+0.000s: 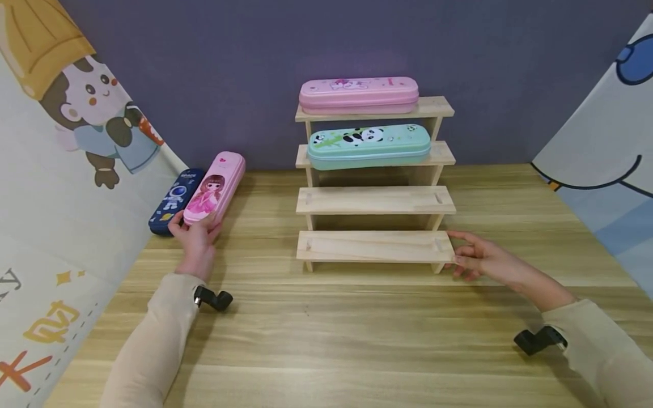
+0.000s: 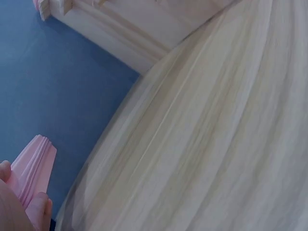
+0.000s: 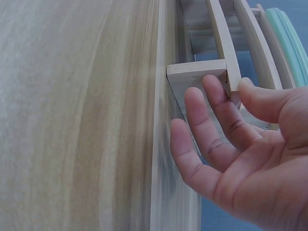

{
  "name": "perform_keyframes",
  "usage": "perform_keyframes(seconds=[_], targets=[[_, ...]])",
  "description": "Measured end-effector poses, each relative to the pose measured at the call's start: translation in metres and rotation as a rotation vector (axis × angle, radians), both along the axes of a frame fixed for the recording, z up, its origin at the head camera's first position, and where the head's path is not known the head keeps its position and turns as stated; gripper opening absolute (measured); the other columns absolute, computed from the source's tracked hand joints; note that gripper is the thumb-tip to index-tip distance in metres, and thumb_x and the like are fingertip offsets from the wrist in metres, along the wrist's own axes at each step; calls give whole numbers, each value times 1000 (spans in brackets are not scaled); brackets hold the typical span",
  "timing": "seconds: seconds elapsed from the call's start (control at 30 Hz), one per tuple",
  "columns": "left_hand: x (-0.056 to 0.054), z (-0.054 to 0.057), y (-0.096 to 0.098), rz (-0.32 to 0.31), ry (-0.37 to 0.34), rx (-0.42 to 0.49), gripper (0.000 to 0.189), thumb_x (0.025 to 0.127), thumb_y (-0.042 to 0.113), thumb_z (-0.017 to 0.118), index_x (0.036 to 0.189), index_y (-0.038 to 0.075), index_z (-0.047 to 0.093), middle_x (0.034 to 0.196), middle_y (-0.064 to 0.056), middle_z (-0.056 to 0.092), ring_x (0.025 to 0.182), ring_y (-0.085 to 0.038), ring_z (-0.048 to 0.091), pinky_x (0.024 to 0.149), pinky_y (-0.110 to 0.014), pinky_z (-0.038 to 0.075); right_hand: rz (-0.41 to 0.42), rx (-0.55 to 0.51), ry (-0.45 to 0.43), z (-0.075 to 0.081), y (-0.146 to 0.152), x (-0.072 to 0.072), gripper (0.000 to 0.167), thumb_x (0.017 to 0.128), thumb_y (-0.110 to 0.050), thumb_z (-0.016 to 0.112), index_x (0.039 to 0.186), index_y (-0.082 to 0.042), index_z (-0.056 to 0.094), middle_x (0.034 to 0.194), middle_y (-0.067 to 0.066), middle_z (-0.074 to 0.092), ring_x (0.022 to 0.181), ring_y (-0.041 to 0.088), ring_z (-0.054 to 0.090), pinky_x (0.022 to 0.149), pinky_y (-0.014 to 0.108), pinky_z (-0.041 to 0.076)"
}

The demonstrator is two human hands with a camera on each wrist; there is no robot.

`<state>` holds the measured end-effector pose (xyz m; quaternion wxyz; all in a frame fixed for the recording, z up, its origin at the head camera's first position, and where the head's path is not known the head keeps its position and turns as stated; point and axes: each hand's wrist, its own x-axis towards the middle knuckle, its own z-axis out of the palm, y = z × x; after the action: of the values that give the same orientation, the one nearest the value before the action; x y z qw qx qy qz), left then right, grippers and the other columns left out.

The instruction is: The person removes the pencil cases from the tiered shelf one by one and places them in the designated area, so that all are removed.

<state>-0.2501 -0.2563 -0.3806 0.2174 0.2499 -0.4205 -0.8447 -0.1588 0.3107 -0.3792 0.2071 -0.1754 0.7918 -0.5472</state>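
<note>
At the left, my left hand (image 1: 196, 235) grips the near end of a pink pencil case (image 1: 216, 187) printed with a girl in a pink dress. The case slants upward beside a dark blue astronaut pencil case (image 1: 176, 198). In the left wrist view, the pink case's ridged side (image 2: 33, 168) shows between thumb and fingers. My right hand (image 1: 479, 258) pinches the right end of the lowest step of a wooden four-step rack (image 1: 374, 246). The right wrist view has the thumb (image 3: 260, 101) against the board's corner, with the other fingers spread below.
On the rack's top step lies a pink pencil case (image 1: 359, 95) with a cartoon animal. A mint green panda pencil case (image 1: 369, 146) is on the step below. The rack stands on a wood-grain table (image 1: 326, 334) before a dark wall (image 1: 229, 73). Printed cartoon sheets flank both sides.
</note>
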Motion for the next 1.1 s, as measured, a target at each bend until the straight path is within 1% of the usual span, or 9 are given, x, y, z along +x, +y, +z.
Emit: perform_keyframes(seconds=[0.07,0.2,0.43,0.6,0.73,0.83,0.93,1.03,1.1], targets=[[-1,-1,-3,7,-11,0,72,82,-21,65,129,23,32,120,-4,38,67,-16,61,65,-30,63,2,-7,-2,0,0,0,68,105,-6,47,150,14,0,108,11,66,86,20,67,68,37,62],[-3,-3,-11,15,-38,21,72,82,-20,66,128,24,32,120,-4,37,65,-17,61,66,-32,63,9,-13,-3,0,0,1,68,105,-5,47,150,14,-1,108,10,66,86,20,67,68,36,62],[-5,-8,-22,30,-72,28,74,82,-22,66,130,24,31,122,-3,37,68,-17,65,68,-31,63,4,33,10,0,1,0,69,106,-7,47,151,13,0,109,20,63,86,21,67,70,38,62],[-7,-8,-26,32,-114,32,75,83,-18,68,132,25,31,123,-2,38,72,-16,65,72,-32,63,4,39,10,0,0,0,69,106,-8,47,152,12,0,108,21,62,86,21,67,70,38,62],[-7,-7,-28,31,-147,34,78,83,-17,69,135,27,31,122,-2,40,73,-16,65,69,-31,63,1,37,6,1,0,0,69,106,-7,47,152,12,0,107,21,62,86,21,67,70,38,62],[-8,-5,-28,24,-188,25,79,84,-14,69,137,28,30,123,-1,41,73,-16,64,66,-30,63,-5,41,0,2,0,1,69,106,-7,47,152,12,0,108,22,62,87,22,67,71,39,62],[-8,-4,-28,13,-247,2,79,86,-10,70,141,30,29,130,-1,40,68,-16,64,63,-29,63,-6,46,-2,2,0,1,69,106,-8,47,153,11,0,108,23,61,87,22,67,71,39,62],[-8,-2,-27,-13,-276,-29,79,88,-5,70,143,31,26,138,-6,37,63,-18,66,62,-30,63,-10,43,0,1,0,0,69,106,-7,47,153,11,0,109,22,62,86,21,67,70,38,62],[-6,-1,-27,-31,-281,-57,78,89,-1,70,144,30,23,136,-8,38,62,-20,68,62,-32,63,-13,38,-4,0,0,0,69,106,-7,47,152,11,0,109,21,63,86,21,67,69,38,62]])
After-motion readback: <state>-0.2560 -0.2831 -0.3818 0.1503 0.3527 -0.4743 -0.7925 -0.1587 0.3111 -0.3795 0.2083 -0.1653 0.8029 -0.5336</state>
